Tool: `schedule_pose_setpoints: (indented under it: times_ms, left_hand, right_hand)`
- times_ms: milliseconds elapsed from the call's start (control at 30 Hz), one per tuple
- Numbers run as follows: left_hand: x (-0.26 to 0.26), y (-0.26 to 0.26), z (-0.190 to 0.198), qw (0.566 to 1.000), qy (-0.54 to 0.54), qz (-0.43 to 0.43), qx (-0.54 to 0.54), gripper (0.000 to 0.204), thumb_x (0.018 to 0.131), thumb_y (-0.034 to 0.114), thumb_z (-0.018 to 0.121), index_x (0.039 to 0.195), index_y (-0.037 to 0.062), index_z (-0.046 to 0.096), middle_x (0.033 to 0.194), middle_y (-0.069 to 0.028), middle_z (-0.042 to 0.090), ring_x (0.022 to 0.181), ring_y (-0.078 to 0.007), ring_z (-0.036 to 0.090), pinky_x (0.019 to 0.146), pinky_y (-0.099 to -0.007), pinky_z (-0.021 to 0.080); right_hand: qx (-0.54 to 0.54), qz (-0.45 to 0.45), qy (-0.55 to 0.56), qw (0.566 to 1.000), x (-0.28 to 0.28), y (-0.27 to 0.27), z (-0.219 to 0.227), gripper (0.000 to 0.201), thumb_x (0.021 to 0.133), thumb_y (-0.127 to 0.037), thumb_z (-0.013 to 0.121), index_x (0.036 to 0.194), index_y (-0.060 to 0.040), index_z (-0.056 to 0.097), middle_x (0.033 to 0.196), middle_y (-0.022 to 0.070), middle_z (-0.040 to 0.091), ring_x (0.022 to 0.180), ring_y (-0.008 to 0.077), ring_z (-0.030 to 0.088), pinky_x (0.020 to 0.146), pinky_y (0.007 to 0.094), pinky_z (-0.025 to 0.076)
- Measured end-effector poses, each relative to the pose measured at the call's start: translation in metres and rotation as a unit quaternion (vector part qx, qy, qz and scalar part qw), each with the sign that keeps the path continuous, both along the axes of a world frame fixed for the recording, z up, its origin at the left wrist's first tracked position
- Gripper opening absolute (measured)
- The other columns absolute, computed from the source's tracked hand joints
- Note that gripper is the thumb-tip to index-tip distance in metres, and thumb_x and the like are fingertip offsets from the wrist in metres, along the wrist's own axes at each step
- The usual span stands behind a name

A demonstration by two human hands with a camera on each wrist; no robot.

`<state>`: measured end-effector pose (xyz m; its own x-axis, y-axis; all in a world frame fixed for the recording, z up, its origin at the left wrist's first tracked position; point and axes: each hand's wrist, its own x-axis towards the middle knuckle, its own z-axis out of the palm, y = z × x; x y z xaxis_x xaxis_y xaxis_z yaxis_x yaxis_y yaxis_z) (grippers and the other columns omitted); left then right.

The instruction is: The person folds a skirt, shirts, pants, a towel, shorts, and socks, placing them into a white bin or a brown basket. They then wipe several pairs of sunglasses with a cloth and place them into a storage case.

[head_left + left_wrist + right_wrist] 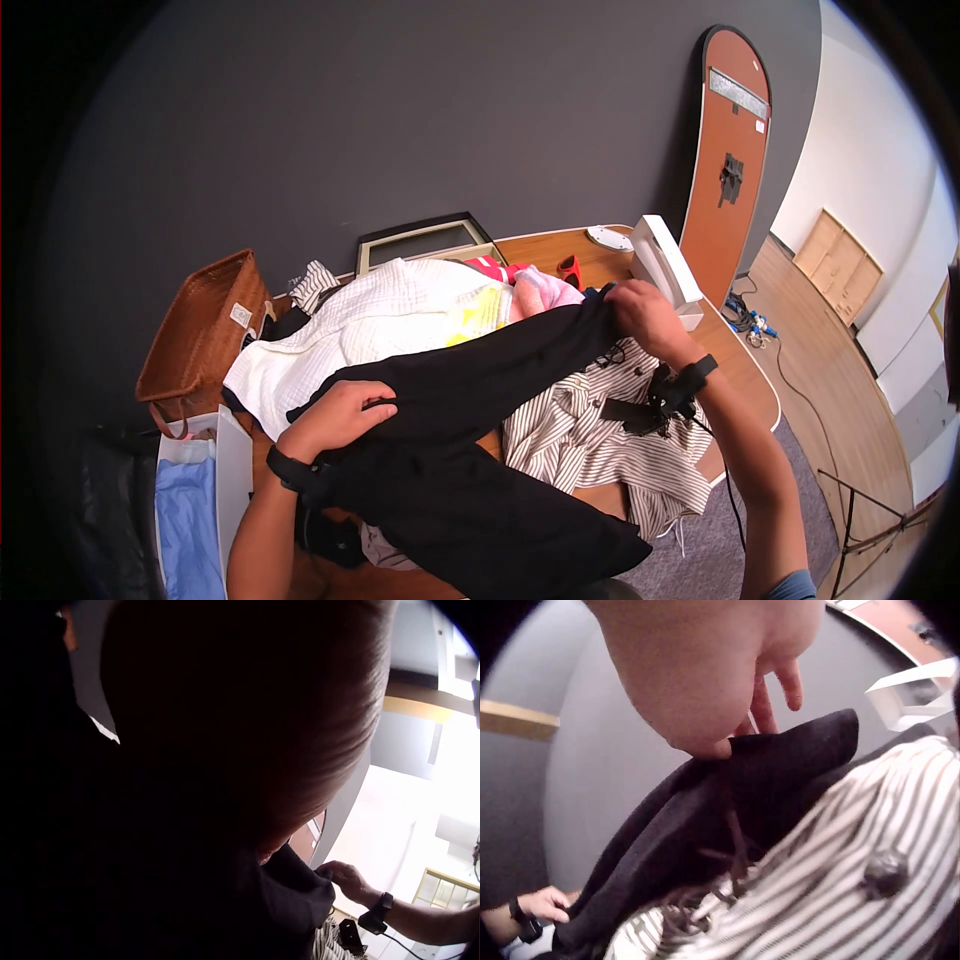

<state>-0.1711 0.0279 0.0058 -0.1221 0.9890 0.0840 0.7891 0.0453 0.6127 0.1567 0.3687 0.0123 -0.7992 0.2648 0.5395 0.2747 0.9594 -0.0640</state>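
Note:
Black trousers (480, 500) stretch across the front of the table, one leg raised toward the right and the other slanting down to the lower right. My left hand (345, 415) grips the dark cloth at the left, thumb and fingers closed on a fold. At the end of the raised leg, my right hand (650, 318) pinches the fabric between thumb and fingers; the right wrist view shows this hand (720, 682) over the black edge. Under that leg lies a brown-and-white striped shirt (570, 425). Behind the trousers spreads a white textured garment (380, 310).
A brown wicker basket (195, 335) stands at the left, above a white box (235, 465) with blue cloth (187, 520). Pink cloth (540, 292), a picture frame (425, 240) and a white box-like object (665, 265) are toward the back. A red-brown board (735, 150) leans against the wall.

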Motion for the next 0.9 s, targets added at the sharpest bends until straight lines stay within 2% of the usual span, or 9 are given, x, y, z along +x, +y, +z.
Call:
schedule_pose_setpoints:
  times_ms: [200, 367, 433, 500, 567, 667, 733, 833, 900]
  left_hand:
    - [0.004, -0.01, 0.019, 0.996, -0.051, 0.039, 0.054, 0.024, 0.089, 0.016, 0.065, 0.103, -0.0037, 0.064, 0.092, -0.0131, 0.068, 0.083, -0.0206, 0.064, 0.077, -0.0303, 0.05]
    - [-0.007, -0.02, 0.03, 0.986, -0.129, 0.096, 0.046, 0.023, 0.089, 0.015, 0.066, 0.102, -0.0037, 0.065, 0.087, -0.0061, 0.067, 0.081, -0.0115, 0.059, 0.075, -0.0268, 0.048]
    - [-0.01, -0.016, 0.029, 0.99, -0.111, 0.079, 0.041, 0.023, 0.089, 0.016, 0.066, 0.101, -0.0037, 0.065, 0.087, -0.0063, 0.067, 0.08, -0.0119, 0.059, 0.074, -0.0268, 0.048]
    - [-0.012, -0.011, 0.031, 0.993, -0.09, 0.067, 0.037, 0.023, 0.089, 0.017, 0.066, 0.1, -0.0037, 0.066, 0.086, -0.0065, 0.067, 0.08, -0.0122, 0.059, 0.074, -0.0269, 0.048]
    - [-0.01, -0.003, 0.037, 0.997, -0.056, 0.05, 0.038, 0.023, 0.089, 0.018, 0.066, 0.098, -0.0034, 0.066, 0.084, -0.0085, 0.067, 0.078, -0.0136, 0.06, 0.073, -0.0274, 0.048]
    - [-0.02, 0.019, 0.039, 0.997, -0.038, 0.034, 0.051, 0.022, 0.088, 0.018, 0.067, 0.095, -0.0028, 0.066, 0.082, -0.0095, 0.065, 0.078, -0.0151, 0.06, 0.072, -0.028, 0.047]
    - [-0.029, 0.038, 0.026, 0.998, 0.017, 0.02, 0.061, 0.021, 0.088, 0.018, 0.066, 0.095, -0.0018, 0.065, 0.085, -0.0108, 0.063, 0.081, -0.0189, 0.06, 0.074, -0.0287, 0.047]
    - [-0.031, 0.049, 0.011, 0.995, 0.091, 0.038, 0.024, 0.026, 0.09, 0.022, 0.065, 0.105, 0.0005, 0.063, 0.101, -0.0131, 0.06, 0.093, -0.0243, 0.061, 0.083, -0.0321, 0.048]
    - [-0.037, 0.048, 0.003, 0.997, 0.061, 0.054, 0.012, 0.035, 0.088, 0.027, 0.068, 0.11, 0.0004, 0.062, 0.105, -0.0149, 0.06, 0.098, -0.0268, 0.061, 0.088, -0.0332, 0.048]
  right_hand:
    - [-0.104, -0.09, 0.108, 0.985, 0.018, -0.021, 0.062, 0.019, 0.097, -0.017, 0.046, 0.11, -0.0038, 0.05, 0.095, 0.0227, 0.059, 0.09, 0.0417, 0.058, 0.08, 0.0432, 0.047]
    - [-0.149, 0.004, 0.093, 0.984, 0.032, -0.039, 0.112, 0.017, 0.095, -0.016, 0.058, 0.104, -0.0012, 0.059, 0.082, 0.012, 0.061, 0.075, 0.0201, 0.06, 0.073, 0.0316, 0.05]
    - [-0.243, -0.046, -0.076, 0.966, 0.038, -0.024, 0.108, 0.021, 0.094, -0.022, 0.061, 0.103, -0.0026, 0.063, 0.088, 0.0104, 0.062, 0.084, 0.0189, 0.06, 0.08, 0.0323, 0.048]
    - [-0.191, -0.062, -0.168, 0.965, 0.038, -0.011, 0.096, 0.022, 0.091, -0.023, 0.065, 0.104, -0.0054, 0.066, 0.086, 0.0103, 0.066, 0.083, 0.0191, 0.062, 0.081, 0.0316, 0.049]
    - [-0.227, -0.091, -0.177, 0.953, 0.037, 0.005, 0.091, 0.025, 0.09, -0.024, 0.066, 0.108, -0.0063, 0.067, 0.098, 0.0092, 0.068, 0.096, 0.0209, 0.062, 0.091, 0.0327, 0.046]
    - [-0.352, -0.119, -0.126, 0.92, 0.032, 0.041, 0.077, 0.025, 0.09, -0.023, 0.066, 0.107, -0.0042, 0.067, 0.09, 0.0058, 0.068, 0.084, 0.0139, 0.062, 0.082, 0.03, 0.049]
    - [-0.306, -0.148, -0.148, 0.929, 0.022, 0.06, 0.06, 0.024, 0.09, -0.022, 0.066, 0.105, -0.0043, 0.066, 0.086, 0.0052, 0.067, 0.082, 0.0134, 0.061, 0.08, 0.03, 0.049]
    - [-0.242, -0.065, -0.187, 0.95, 0.008, 0.086, 0.012, 0.023, 0.09, -0.02, 0.063, 0.107, -0.0048, 0.065, 0.094, 0.0074, 0.065, 0.091, 0.018, 0.061, 0.086, 0.0326, 0.047]
    - [-0.324, -0.063, -0.135, 0.934, 0.004, 0.085, -0.004, 0.027, 0.088, -0.02, 0.063, 0.109, -0.0036, 0.063, 0.096, 0.0086, 0.064, 0.095, 0.0201, 0.061, 0.088, 0.034, 0.046]
